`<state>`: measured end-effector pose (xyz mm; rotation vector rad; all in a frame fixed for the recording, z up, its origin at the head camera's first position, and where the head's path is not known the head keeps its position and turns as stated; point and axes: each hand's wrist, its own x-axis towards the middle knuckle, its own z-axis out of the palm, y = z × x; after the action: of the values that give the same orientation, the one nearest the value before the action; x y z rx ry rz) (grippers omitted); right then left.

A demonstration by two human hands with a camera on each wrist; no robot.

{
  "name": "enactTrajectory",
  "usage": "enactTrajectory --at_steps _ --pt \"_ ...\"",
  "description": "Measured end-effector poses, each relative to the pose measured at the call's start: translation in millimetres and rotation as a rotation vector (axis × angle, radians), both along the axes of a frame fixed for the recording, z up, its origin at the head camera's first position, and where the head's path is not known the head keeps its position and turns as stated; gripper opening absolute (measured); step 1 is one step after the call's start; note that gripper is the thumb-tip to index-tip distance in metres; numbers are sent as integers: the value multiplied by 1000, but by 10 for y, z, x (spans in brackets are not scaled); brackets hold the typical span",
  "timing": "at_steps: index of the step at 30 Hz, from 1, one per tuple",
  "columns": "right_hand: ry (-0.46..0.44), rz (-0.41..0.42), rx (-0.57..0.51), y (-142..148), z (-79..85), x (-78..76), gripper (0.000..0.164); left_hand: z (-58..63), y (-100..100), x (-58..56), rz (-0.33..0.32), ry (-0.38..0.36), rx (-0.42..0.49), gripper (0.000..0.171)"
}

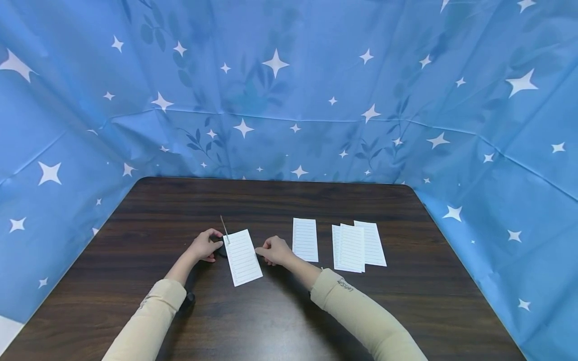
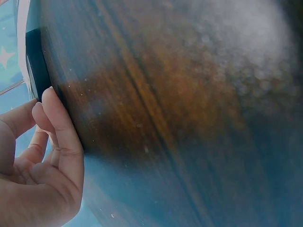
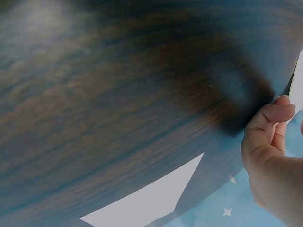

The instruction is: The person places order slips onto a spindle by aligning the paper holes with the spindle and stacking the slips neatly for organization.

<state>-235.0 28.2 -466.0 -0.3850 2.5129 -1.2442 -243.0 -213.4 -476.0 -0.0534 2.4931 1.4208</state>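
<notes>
A white lined card (image 1: 244, 258) stands slanted between both hands in the head view. At its top left corner is a thin rod (image 1: 224, 226) of a card holder, whose black base (image 2: 37, 64) shows in the left wrist view. My left hand (image 1: 205, 246) pinches the edge of that base between thumb and fingers. On the other side, my right hand (image 1: 276, 250) pinches the card's right edge with thumb and forefinger. Only a sliver of the card shows beside those fingertips in the right wrist view. Most of the base is hidden behind the card.
To the right of the hands lies a single lined card (image 1: 305, 239) on the dark wooden table (image 1: 253, 321). Farther right, several overlapping lined cards (image 1: 352, 248) are spread out. A blue curtain (image 1: 289, 90) with white stars hangs behind the table.
</notes>
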Motion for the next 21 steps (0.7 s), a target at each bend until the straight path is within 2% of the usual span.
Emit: enactTrajectory --at_steps 4,6,11,21 --pt "32 63 -6 79 41 19 26 11 21 30 11 11 -7 24" --pt "49 104 -10 143 66 34 24 41 70 46 41 -19 -45 26" --pt "70 191 -33 304 103 52 23 44 78 58 44 -27 -55 26" --pt "113 237 -40 508 163 24 19 62 67 59 47 -25 -60 27"
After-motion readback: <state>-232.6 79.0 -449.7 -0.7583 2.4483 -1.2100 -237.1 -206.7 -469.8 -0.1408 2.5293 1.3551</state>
